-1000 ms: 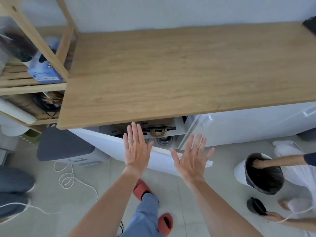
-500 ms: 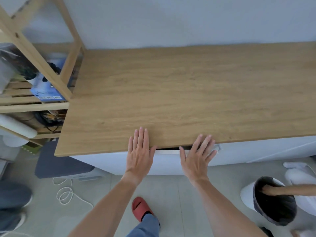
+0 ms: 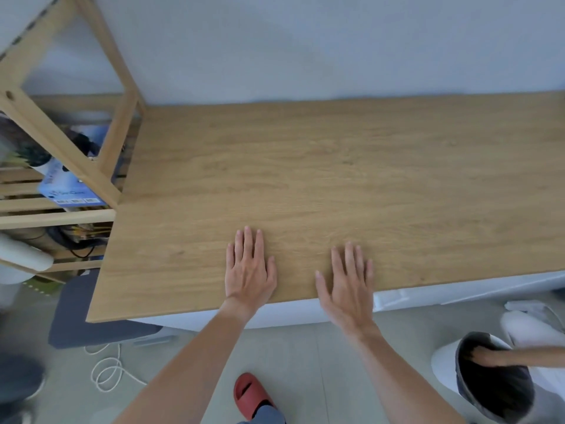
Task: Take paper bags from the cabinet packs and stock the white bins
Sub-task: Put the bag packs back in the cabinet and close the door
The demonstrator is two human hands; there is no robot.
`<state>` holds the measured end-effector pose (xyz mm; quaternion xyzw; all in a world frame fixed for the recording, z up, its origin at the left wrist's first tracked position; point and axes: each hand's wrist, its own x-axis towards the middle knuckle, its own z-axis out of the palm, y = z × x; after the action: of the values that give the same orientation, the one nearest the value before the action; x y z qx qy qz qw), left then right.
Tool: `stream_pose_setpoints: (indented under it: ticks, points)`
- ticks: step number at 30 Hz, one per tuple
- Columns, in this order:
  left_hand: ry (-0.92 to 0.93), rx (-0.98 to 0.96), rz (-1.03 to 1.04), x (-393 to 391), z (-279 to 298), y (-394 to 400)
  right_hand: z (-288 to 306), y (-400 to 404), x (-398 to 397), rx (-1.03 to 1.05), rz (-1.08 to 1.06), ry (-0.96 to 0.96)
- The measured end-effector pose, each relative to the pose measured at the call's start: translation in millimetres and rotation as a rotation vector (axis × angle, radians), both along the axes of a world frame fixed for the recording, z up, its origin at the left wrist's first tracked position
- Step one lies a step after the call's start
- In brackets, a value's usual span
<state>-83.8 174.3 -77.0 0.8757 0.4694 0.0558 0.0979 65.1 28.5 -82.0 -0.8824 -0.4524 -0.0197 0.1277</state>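
Note:
My left hand [image 3: 249,270] lies flat, fingers spread, on the front edge of the wooden cabinet top [image 3: 336,185]. My right hand [image 3: 348,283] is flat too, a little to the right, over the same front edge. Both hold nothing. The white cabinet front [image 3: 458,290] under the top shows only as a thin strip and its doors look closed. No paper bags or packs are visible. A white bin [image 3: 446,368] lined with a black bag stands on the floor at lower right, with another person's hand [image 3: 483,356] inside it.
A wooden shelf rack [image 3: 61,148] with a blue box [image 3: 70,191] and cables stands at the left. A dark grey box [image 3: 88,313] and a white cord [image 3: 107,371] lie on the floor. My red slipper [image 3: 250,393] is below.
The view has tilted up and the open cabinet doors have been pushed shut. Both hands have risen from the door fronts onto the wooden top's edge.

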Motion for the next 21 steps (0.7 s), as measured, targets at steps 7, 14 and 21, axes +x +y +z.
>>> stream_pose_setpoints:
  ticks: [7, 14, 21]
  points:
    - [0.046, -0.02, -0.016, 8.2, 5.4, 54.2, 14.0, 93.6, -3.6, -0.119, 0.147, -0.002]
    - [0.029, 0.005, 0.013, 13.0, -1.4, 64.0, 2.1, 129.8, -2.2, -0.105, 0.126, 0.005]
    - [0.077, 0.005, 0.01, 14.5, -4.1, 65.1, -1.1, 131.0, 0.2, -0.133, 0.137, -0.044]
